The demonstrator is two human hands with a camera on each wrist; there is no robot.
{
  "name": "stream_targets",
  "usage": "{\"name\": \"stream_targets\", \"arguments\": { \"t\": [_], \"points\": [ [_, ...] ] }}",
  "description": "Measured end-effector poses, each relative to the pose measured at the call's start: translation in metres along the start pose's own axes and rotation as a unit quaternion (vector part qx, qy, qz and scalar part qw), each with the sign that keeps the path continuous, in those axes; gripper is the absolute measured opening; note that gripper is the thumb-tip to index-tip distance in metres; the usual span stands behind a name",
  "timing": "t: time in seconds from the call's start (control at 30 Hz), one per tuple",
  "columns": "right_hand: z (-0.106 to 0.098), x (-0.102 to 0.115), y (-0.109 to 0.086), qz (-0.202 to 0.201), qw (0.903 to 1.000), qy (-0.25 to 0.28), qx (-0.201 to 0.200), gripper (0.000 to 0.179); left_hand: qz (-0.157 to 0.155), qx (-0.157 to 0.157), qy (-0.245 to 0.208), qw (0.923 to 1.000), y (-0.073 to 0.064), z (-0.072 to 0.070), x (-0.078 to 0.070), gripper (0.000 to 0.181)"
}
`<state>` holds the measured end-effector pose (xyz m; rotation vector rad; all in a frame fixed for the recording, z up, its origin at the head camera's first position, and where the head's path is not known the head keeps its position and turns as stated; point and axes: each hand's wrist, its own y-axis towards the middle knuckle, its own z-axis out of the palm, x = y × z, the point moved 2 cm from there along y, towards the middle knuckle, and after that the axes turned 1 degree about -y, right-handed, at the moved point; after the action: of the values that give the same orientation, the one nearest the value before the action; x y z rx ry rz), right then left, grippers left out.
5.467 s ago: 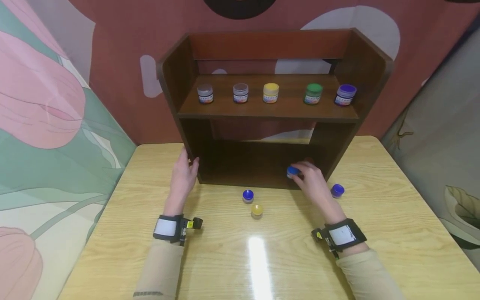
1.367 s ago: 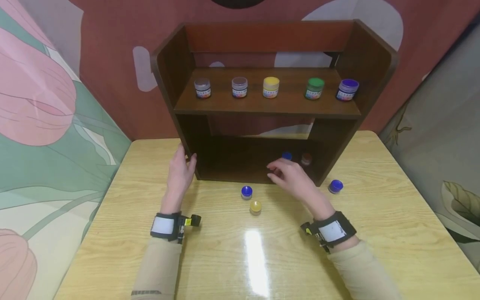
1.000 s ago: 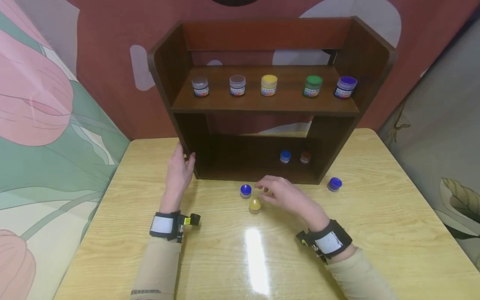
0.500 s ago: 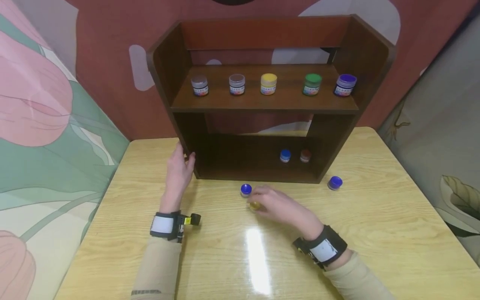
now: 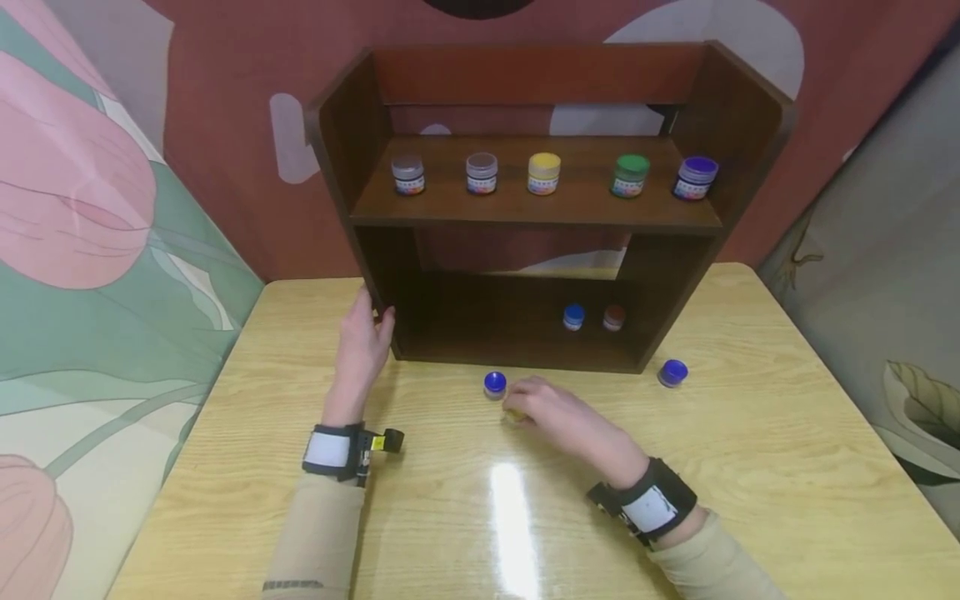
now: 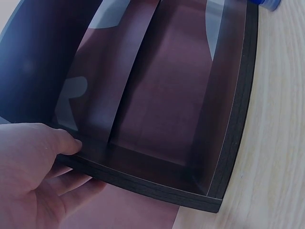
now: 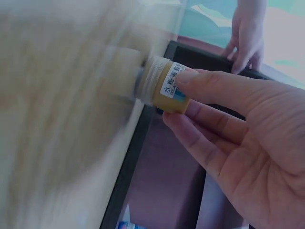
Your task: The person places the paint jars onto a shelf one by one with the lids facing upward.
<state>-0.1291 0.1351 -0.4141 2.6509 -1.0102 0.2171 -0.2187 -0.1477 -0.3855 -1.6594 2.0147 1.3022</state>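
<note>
Yellow paint jar (image 7: 159, 86) is at the table (image 5: 442, 508) just short of the dark shelf (image 5: 480, 329), pinched between thumb and fingers of the right hand (image 5: 552, 415), lid end facing down; can't tell if it touches. Blue jar (image 5: 495, 385) sits just beside it at 11 o'clock, so a sideways swing could knock that over, and too low a lift toward 12 could clip the shelf's bottom edge. Left hand (image 5: 360, 343), at 10, grips the shelf's side panel; a tug there would likely topple the upper jars (image 5: 543, 175).
</note>
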Motion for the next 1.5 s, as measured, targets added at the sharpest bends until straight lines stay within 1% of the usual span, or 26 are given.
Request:
{"name": "stream_targets", "arguments": {
  "t": [0.23, 0.47, 0.63, 0.73, 1.03, 1.27, 1.5],
  "points": [
    [-0.010, -0.011, -0.003, 0.035, 0.9993, 0.015, 0.000, 0.023, -0.007, 0.007, -0.003, 0.9999, 0.001, 0.000, 0.000, 0.037],
    [-0.015, -0.017, -0.005, 0.051, 0.9985, 0.019, -0.004, 0.030, -0.019, 0.013, -0.014, 0.9996, 0.001, 0.000, 0.002, 0.040],
    [-0.013, -0.021, -0.009, 0.046, 0.9987, 0.011, -0.021, 0.035, -0.014, 0.012, -0.015, 0.9997, -0.001, 0.001, 0.001, 0.039],
    [-0.012, -0.024, -0.011, 0.034, 0.9988, 0.007, -0.033, 0.037, -0.011, 0.012, -0.016, 0.9997, -0.001, 0.001, 0.001, 0.039],
    [-0.009, -0.029, -0.011, 0.020, 0.9989, -0.006, -0.041, 0.041, -0.017, 0.012, -0.019, 0.9996, 0.000, 0.000, 0.002, 0.038],
    [-0.010, -0.030, -0.010, 0.036, 0.9982, 0.020, -0.044, 0.046, -0.013, 0.008, -0.011, 0.9998, -0.001, 0.000, 0.001, 0.036],
    [-0.012, -0.030, -0.009, 0.055, 0.9970, 0.036, -0.041, 0.044, -0.018, 0.012, -0.005, 0.9998, 0.000, 0.000, 0.001, 0.036]
  ]
}}
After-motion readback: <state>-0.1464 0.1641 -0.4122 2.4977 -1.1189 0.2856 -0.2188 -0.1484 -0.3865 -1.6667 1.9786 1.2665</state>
